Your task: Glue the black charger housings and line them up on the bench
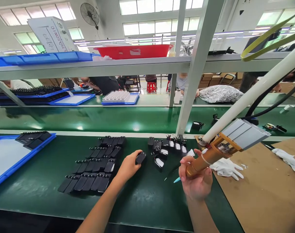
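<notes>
My left hand (129,166) is closed on a small black plastic case (140,157), held just above the green worktop. My right hand (197,181) has its fingers wrapped round the lower end of a copper-coloured cylindrical tool (205,160) with a grey ribbed block (245,134) at its upper end. To the left of my left hand, several black cases (94,165) lie in rows. Between and beyond my hands sit several black parts with white labels (159,161), some with wires. A thin teal-tipped tool (177,180) lies beside my right hand.
A blue-rimmed tray (23,161) stands at the left with black cases at its far end. White gloves (227,168) lie on brown board (266,187) at the right. A slanting white pole (254,94) and metal frame post (198,64) rise ahead. People work beyond.
</notes>
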Available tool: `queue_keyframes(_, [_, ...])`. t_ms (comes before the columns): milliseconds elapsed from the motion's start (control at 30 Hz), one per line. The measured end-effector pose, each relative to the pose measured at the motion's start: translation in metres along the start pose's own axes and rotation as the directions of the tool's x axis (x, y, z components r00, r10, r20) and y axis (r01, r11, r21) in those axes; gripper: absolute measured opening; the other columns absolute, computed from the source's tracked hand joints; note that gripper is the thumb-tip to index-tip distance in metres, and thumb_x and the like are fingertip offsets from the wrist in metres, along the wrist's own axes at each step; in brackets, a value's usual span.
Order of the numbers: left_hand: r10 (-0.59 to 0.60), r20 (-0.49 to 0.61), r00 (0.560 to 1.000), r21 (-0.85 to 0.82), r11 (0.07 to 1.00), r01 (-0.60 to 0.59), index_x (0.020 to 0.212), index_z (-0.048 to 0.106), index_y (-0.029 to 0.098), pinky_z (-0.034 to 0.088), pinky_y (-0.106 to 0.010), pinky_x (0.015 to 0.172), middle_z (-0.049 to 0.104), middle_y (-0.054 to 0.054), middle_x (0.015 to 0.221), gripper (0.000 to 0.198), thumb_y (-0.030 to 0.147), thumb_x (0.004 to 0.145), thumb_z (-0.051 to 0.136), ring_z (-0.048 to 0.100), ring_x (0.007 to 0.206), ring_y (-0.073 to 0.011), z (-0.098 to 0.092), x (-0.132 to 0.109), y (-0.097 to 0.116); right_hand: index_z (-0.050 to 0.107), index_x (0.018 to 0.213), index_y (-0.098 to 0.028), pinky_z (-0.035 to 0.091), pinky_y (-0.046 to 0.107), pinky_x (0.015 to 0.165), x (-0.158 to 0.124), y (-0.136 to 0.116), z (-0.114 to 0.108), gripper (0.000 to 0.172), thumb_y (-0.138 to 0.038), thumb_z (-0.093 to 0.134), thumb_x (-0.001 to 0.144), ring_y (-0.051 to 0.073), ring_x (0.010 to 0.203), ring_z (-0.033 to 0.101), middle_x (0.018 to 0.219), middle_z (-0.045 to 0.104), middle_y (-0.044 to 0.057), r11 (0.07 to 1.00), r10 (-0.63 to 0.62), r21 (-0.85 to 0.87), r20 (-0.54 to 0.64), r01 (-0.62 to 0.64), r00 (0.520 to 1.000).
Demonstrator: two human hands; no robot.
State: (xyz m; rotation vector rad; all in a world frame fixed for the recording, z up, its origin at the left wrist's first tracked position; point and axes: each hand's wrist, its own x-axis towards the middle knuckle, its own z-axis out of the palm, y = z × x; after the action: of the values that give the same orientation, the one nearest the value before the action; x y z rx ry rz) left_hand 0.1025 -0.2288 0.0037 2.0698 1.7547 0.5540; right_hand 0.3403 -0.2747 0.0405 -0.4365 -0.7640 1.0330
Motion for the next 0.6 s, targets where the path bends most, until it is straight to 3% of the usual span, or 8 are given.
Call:
queue_keyframes(133, [0.073,0.098,0.992,-0.184,0.981,-0.054,0.12,0.055,0.023,0.05,-0.029,0.086,0.068,-0.002,0.111,0.051,0.007,0.072,0.055,0.065,0.097,-0.0189,0.005,-0.051,0.007,0.053,0.116,-0.025,0.032,0.021,0.031,0.0,-0.001,0.001,0.045,-0.055,0.04,0.086,0.008,0.032,0.044,0.075,0.069,0.004,1.0,-0.003,-0.002,0.007,0.003,1.0])
queue_keyframes(233, [0.126,0.072,0.989,-0.274,0.956,-0.102,0.124,0.054,0.027,0.047,-0.035,0.095,0.063,-0.003,0.119,0.049,0.014,0.076,0.06,0.059,0.109,-0.0206,0.012,-0.074,0.011,0.054,0.114,-0.025,0.032,0.021,0.031,0.001,-0.002,0.003,0.044,-0.056,0.042,0.084,0.008,0.031,0.043,0.074,0.069,0.003,1.0,-0.009,-0.013,-0.003,0.009,1.0])
queue_keyframes(467, [0.119,0.021,0.993,-0.414,0.905,-0.099,0.129,0.047,0.031,0.047,-0.035,0.09,0.064,-0.002,0.113,0.052,0.023,0.08,0.064,0.06,0.098,-0.0181,0.026,-0.083,0.013,0.054,0.111,-0.026,0.032,0.022,0.03,0.001,-0.002,0.014,0.042,-0.056,0.041,0.084,0.008,0.031,0.042,0.073,0.068,0.002,1.0,0.002,-0.028,-0.008,-0.003,1.0])
queue_keyframes(600, [0.134,0.037,0.99,-0.476,0.874,-0.1,0.133,0.043,0.032,0.044,-0.035,0.097,0.061,-0.003,0.122,0.066,0.028,0.074,0.072,0.057,0.109,-0.0207,0.034,-0.088,0.014,0.053,0.112,-0.026,0.031,0.021,0.03,-0.002,0.0,0.019,0.041,-0.055,0.041,0.085,0.008,0.031,0.042,0.073,0.068,0.001,1.0,0.009,-0.011,-0.004,-0.009,1.0])
